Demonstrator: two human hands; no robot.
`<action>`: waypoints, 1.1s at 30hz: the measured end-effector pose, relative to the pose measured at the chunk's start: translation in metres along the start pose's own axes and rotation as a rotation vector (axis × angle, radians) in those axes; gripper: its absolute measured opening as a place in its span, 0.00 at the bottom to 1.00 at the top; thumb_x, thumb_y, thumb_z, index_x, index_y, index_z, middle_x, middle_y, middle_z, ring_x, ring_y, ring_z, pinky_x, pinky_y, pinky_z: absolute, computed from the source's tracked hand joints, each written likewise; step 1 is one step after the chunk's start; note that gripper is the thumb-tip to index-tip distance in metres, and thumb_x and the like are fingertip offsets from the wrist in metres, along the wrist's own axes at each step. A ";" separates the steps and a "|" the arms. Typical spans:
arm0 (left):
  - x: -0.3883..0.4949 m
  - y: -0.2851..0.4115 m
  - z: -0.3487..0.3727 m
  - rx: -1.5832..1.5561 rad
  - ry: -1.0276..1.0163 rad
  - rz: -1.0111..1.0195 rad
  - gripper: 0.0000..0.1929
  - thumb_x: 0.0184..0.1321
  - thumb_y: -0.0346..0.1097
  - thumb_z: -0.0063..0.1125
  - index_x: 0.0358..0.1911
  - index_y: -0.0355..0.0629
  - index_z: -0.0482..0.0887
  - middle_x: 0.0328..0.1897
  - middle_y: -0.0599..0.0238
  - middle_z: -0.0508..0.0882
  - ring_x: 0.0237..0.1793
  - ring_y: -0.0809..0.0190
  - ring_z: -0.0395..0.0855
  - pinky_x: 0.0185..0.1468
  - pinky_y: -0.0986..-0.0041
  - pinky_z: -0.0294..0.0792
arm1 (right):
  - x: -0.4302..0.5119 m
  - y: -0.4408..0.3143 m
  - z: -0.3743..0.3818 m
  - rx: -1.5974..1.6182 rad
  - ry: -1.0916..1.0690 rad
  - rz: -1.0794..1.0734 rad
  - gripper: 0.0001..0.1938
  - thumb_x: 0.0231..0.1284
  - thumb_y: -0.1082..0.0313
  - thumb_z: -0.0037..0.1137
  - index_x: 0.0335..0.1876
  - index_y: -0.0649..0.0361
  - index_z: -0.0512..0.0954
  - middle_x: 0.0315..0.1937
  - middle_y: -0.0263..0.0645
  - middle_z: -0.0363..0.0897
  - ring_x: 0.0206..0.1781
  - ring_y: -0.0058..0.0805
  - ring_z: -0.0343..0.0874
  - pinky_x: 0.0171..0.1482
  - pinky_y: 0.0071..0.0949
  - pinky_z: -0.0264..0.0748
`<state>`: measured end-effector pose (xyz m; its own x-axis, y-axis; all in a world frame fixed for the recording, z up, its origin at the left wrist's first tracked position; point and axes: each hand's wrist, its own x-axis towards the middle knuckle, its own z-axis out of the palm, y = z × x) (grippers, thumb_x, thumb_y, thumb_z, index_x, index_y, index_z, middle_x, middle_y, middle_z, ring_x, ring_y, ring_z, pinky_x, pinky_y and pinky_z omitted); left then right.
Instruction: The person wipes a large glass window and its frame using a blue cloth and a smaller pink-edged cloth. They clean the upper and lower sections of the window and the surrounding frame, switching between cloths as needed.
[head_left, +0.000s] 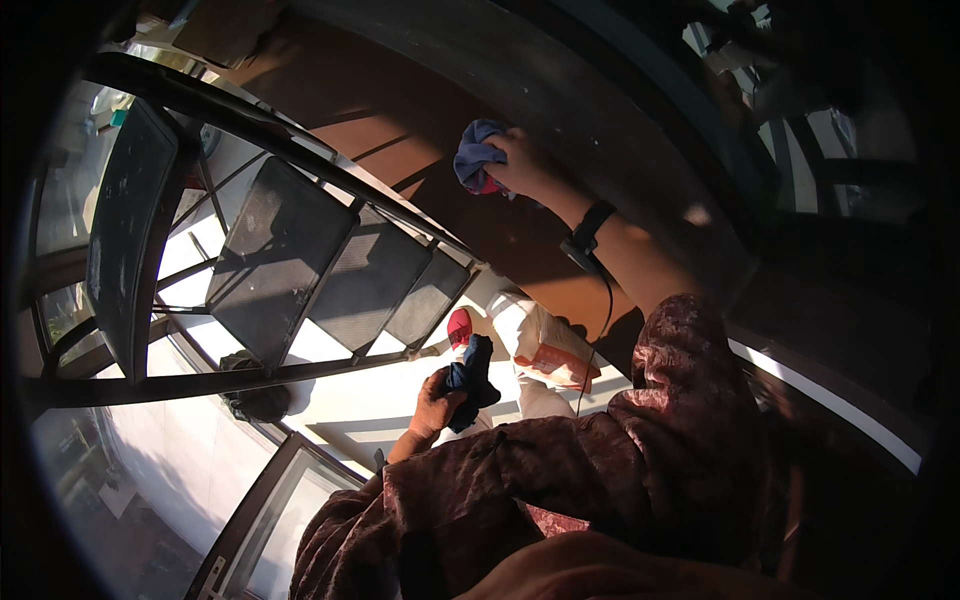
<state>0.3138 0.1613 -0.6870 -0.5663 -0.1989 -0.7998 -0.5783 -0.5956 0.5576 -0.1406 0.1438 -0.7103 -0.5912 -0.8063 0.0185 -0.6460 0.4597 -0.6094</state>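
Observation:
My right hand (523, 163) is stretched out, gripping a bunched blue-grey cloth (478, 154) with a patch of red or pink at its lower edge. The cloth lies over the border between a brown surface (427, 97) and a dark panel (570, 82); whether it touches them I cannot tell. Closer to my body, my left hand (433, 407) holds a crumpled dark navy cloth (471, 386) above the sunlit floor (352, 390). Part of that cloth is hidden in the hand.
A row of black seats (274, 255) on a dark metal frame stands at left. Near my legs are a white and orange sack (540, 334) and my red shoe (459, 328). A black bag (255, 394) lies lower left, beside a framed glass pane (289, 510). A cable (609, 300) hangs from my right wristband.

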 end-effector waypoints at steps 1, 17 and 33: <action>0.003 -0.008 -0.007 0.006 0.031 0.011 0.28 0.51 0.25 0.65 0.60 0.35 0.77 0.51 0.57 0.82 0.51 0.59 0.81 0.57 0.68 0.73 | 0.026 -0.008 0.012 -0.163 0.016 -0.110 0.16 0.58 0.61 0.63 0.52 0.47 0.83 0.51 0.44 0.78 0.54 0.42 0.80 0.56 0.37 0.78; 0.028 -0.005 -0.037 -0.166 0.092 -0.031 0.27 0.52 0.20 0.59 0.60 0.36 0.75 0.49 0.63 0.83 0.49 0.63 0.81 0.55 0.72 0.73 | -0.059 0.105 0.003 -1.166 -0.570 0.120 0.16 0.61 0.61 0.54 0.50 0.57 0.86 0.59 0.35 0.71 0.60 0.38 0.67 0.62 0.39 0.61; 0.031 -0.012 -0.053 -0.147 0.066 -0.105 0.25 0.54 0.22 0.60 0.58 0.37 0.77 0.47 0.64 0.83 0.45 0.64 0.80 0.50 0.73 0.75 | 0.051 -0.031 0.152 -0.412 -0.194 0.074 0.29 0.64 0.40 0.55 0.71 0.25 0.68 0.78 0.36 0.54 0.78 0.63 0.45 0.68 0.74 0.48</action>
<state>0.3338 0.1206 -0.7304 -0.4654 -0.1773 -0.8672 -0.5374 -0.7219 0.4360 -0.0774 0.0315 -0.8104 -0.5671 -0.8025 -0.1854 -0.7668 0.5966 -0.2369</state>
